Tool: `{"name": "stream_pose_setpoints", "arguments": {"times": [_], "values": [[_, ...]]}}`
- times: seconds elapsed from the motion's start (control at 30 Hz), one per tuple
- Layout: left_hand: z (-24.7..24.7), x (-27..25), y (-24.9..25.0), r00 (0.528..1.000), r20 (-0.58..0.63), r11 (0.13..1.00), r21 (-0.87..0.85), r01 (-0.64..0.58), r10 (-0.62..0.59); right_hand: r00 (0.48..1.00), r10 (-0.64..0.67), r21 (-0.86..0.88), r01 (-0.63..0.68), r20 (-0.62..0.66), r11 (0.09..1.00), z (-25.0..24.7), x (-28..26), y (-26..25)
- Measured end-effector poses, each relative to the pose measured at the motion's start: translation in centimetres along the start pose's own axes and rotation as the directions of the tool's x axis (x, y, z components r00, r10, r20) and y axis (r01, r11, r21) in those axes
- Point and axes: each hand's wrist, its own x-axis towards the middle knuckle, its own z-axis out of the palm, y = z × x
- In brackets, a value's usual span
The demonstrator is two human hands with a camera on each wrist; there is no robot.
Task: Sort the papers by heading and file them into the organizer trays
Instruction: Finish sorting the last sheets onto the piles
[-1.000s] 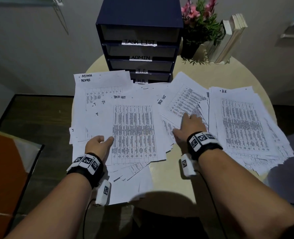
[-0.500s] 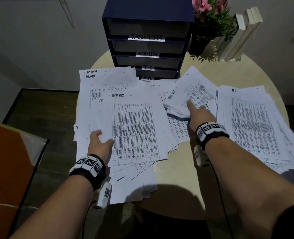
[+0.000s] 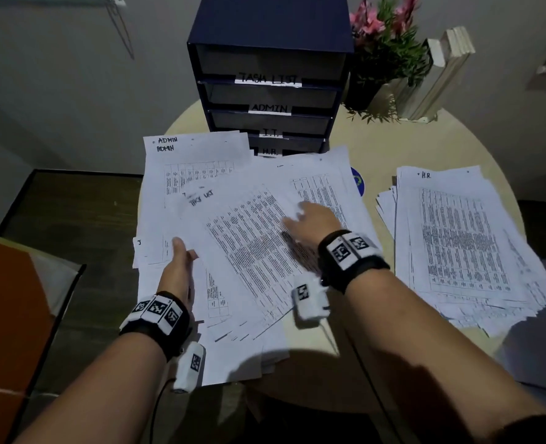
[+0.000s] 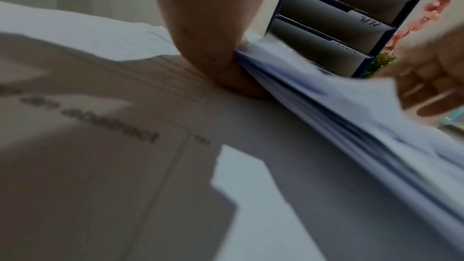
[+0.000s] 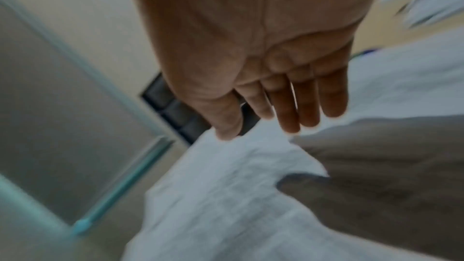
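A dark blue organizer [image 3: 268, 36] stands at the back of the round table [image 3: 425, 149], its trays labelled TASK LIST, ADMIN, I.T. and H.R. A thick stack headed TASK LIST [image 3: 249, 245] lies tilted in the middle, over sheets headed ADMIN [image 3: 195, 155]. An H.R. stack [image 3: 463, 235] lies apart at the right. My left hand [image 3: 179, 267] grips the TASK LIST stack at its left edge, thumb [image 4: 220, 62] against the raised edge and fingers hidden beneath. My right hand [image 3: 310, 219] lies over the same stack with fingers [image 5: 288, 106] straight, holding nothing.
A pot of pink flowers [image 3: 383, 43] and leaning books [image 3: 441, 68] stand right of the organizer. A round blue sticker [image 3: 358, 185] shows on the table between the stacks. An orange object [image 3: 9, 299] sits low at the left, beyond the table edge.
My right hand lifted the sheets from the middle right and brought them left onto the TASK LIST stack. That stack has turned clockwise, and the blue sticker is uncovered.
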Motion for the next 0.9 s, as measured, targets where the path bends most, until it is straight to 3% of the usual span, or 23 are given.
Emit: {"name": "stream_pose_setpoints", "arguments": {"times": [0.07, 0.13, 0.2, 0.3, 0.4, 0.5, 0.57, 0.63, 0.7, 0.77, 0.87, 0.9], "values": [[0.2, -0.5, 0.0, 0.998, -0.046, 0.987, 0.152, -0.045, 0.053, 0.966, 0.176, -0.089, -0.195, -0.189, 0.977, -1.4, 1.5, 4.0], [0.1, -0.7, -0.3, 0.982, -0.036, 0.927, 0.339, -0.161, 0.184, 0.925, 0.325, -0.122, -0.352, -0.197, 0.928, -2.4, 2.0, 6.9], [-0.1, -0.5, -0.8, 0.966, -0.035, 0.88, 0.423, -0.217, 0.255, 0.9, 0.395, -0.148, -0.423, -0.185, 0.894, -2.4, 2.3, 8.0], [-0.4, -0.1, -1.0, 0.96, -0.03, 0.873, 0.425, -0.24, 0.278, 0.894, 0.411, -0.004, -0.419, -0.179, 0.908, -0.9, 3.1, 7.6], [-0.4, -0.2, -0.7, 0.961, -0.037, 0.887, 0.397, -0.237, 0.273, 0.931, 0.34, 0.109, -0.327, -0.13, 0.939, -0.6, 2.8, 6.9], [0.2, -1.5, -0.1, 0.961, -0.031, 0.918, 0.303, -0.254, 0.276, 0.943, 0.193, 0.03, -0.192, -0.272, 0.981, -1.8, 0.9, 6.3], [0.3, -1.6, -0.1, 0.958, -0.034, 0.938, 0.218, -0.27, 0.284, 0.879, 0.044, -0.126, -0.117, -0.474, 0.985, -2.7, -1.2, 6.2], [0.4, -1.5, -0.4, 0.954, -0.055, 0.947, 0.148, -0.285, 0.296, 0.751, -0.185, -0.274, 0.006, -0.634, 0.962, -3.2, -3.3, 6.0], [0.5, -1.5, -0.6, 0.965, -0.062, 0.965, 0.081, -0.251, 0.256, 0.627, -0.346, -0.329, 0.148, -0.698, 0.933, -3.7, -5.3, 5.4], [0.6, -1.7, -0.6, 0.97, -0.091, 0.966, 0.151, -0.21, 0.225, 0.551, -0.396, -0.287, 0.277, -0.735, 0.917, -4.6, -7.0, 4.3], [0.8, -1.5, -0.6, 0.973, -0.067, 0.947, 0.253, -0.198, 0.221, 0.455, -0.358, -0.139, 0.447, -0.815, 0.884, -6.6, -9.2, 2.2], [1.0, -1.3, -0.7, 0.973, -0.051, 0.946, 0.252, -0.206, 0.225, 0.449, -0.331, -0.076, 0.496, -0.83, 0.865, -7.2, -9.7, 1.6]]}}
